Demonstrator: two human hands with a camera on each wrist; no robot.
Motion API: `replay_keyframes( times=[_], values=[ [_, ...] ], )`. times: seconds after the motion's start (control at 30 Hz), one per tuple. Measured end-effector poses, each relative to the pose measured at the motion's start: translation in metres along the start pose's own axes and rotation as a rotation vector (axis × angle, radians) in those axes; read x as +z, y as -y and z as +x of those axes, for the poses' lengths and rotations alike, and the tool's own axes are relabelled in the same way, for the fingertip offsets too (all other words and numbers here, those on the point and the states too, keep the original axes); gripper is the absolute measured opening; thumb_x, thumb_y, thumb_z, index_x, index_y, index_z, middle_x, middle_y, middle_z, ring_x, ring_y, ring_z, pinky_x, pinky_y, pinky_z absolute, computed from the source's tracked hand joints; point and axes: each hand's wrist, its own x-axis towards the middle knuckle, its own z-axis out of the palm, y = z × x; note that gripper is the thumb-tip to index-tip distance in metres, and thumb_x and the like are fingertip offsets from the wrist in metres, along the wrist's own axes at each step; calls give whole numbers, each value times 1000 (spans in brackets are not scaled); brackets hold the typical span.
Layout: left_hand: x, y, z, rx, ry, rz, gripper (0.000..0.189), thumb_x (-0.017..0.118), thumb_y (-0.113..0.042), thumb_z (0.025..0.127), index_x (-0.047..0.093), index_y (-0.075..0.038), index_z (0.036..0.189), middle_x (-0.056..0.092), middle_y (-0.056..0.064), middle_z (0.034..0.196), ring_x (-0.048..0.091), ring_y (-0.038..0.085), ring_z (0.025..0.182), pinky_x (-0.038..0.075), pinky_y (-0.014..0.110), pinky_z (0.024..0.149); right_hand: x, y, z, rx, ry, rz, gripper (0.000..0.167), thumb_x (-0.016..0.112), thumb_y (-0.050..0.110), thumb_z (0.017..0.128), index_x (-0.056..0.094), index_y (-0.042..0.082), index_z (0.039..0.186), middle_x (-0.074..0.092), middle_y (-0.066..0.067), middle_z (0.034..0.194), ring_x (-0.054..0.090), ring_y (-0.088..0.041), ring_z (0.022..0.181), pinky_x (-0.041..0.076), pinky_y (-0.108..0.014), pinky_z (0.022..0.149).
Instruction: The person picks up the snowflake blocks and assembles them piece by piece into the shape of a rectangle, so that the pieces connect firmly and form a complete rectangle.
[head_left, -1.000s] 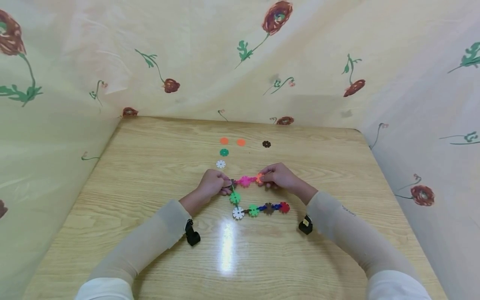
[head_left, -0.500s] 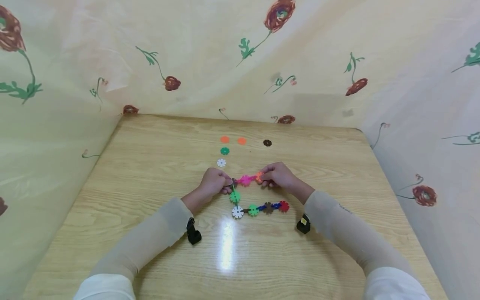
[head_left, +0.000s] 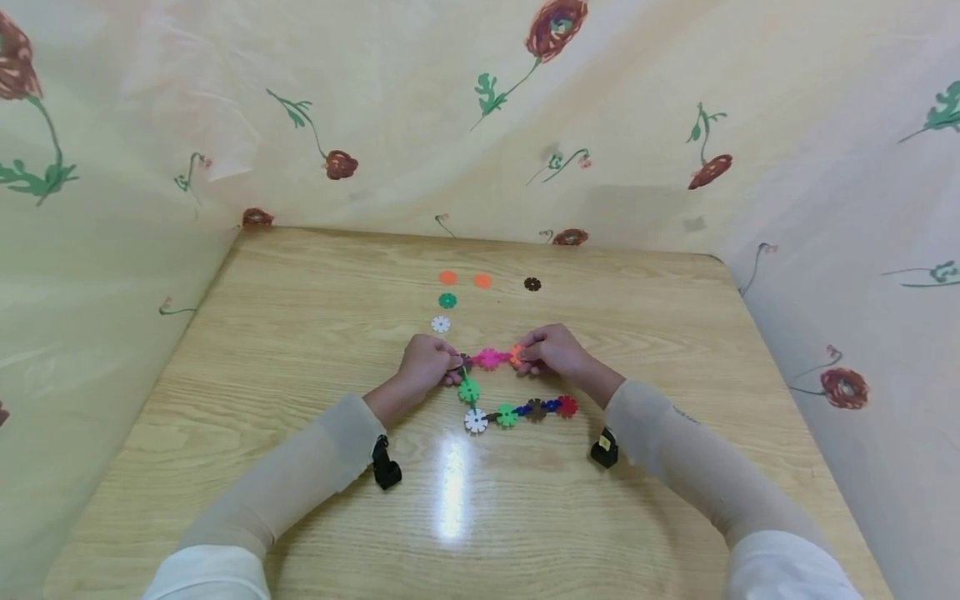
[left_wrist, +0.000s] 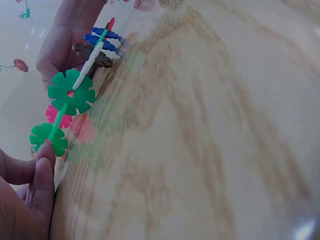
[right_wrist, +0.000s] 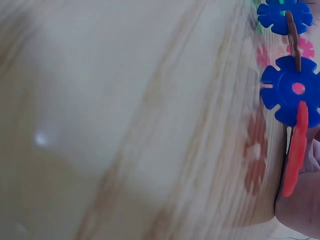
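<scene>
On the wood-grain table [head_left: 517,521], we are holding a bent chain of notched discs [head_left: 468,390] by its far run.
The chain is occupying mid-table; its far run is stretching side to side between our hands, roughly parallel to the table's far edge, while its near run is ending in a red disc [head_left: 567,406] closer to our right side. Our left hand [head_left: 429,364] is pinching the dark corner disc [head_left: 465,362]; our right hand [head_left: 555,350] is pinching the orange disc [head_left: 516,355], with the pink disc [head_left: 489,358] sitting between. Our fingers are partly hiding both pinched discs, so we cannot tell whether the orange one is fully slotted; both wrist views are cutting off our hands.
</scene>
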Motion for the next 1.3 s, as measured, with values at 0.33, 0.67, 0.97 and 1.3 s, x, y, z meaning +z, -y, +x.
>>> replay_keyframes(
  times=[0.33, 0.67, 0.97, 1.3],
  values=[
    [0, 2, -1, 26, 4, 3, 3, 69, 6, 90, 71, 7, 93, 71, 16, 80, 65, 15, 55, 53, 20, 50, 5, 0, 1, -15, -51, 55, 21, 61, -1, 97, 62, -12, 116, 74, -12, 81, 72, -17, 69, 57, -23, 58],
    [0, 1, -2, 35, -17, 24, 4, 69, 6, 89, 71, 6, 92, 71, 15, 76, 64, 15, 55, 53, 20, 51, 9, -2, 4, -25, -68, 74, 22, 61, -4, 96, 63, -12, 116, 74, -12, 80, 72, -17, 67, 57, -23, 57],
    [3, 2, -4, 36, -46, 43, 4, 69, 6, 89, 71, 6, 92, 70, 14, 76, 63, 13, 54, 52, 19, 49, 12, -1, 4, -14, -76, 46, 17, 62, -5, 95, 64, -11, 111, 73, -12, 80, 72, -18, 66, 58, -24, 58],
    [4, 2, -1, 28, -27, 5, 6, 69, 5, 90, 71, 7, 95, 71, 16, 80, 65, 14, 56, 53, 20, 50, -2, 3, 2, 17, 37, 31, 23, 60, 3, 99, 63, -10, 117, 75, -13, 86, 73, -19, 72, 60, -28, 64]
  ],
)
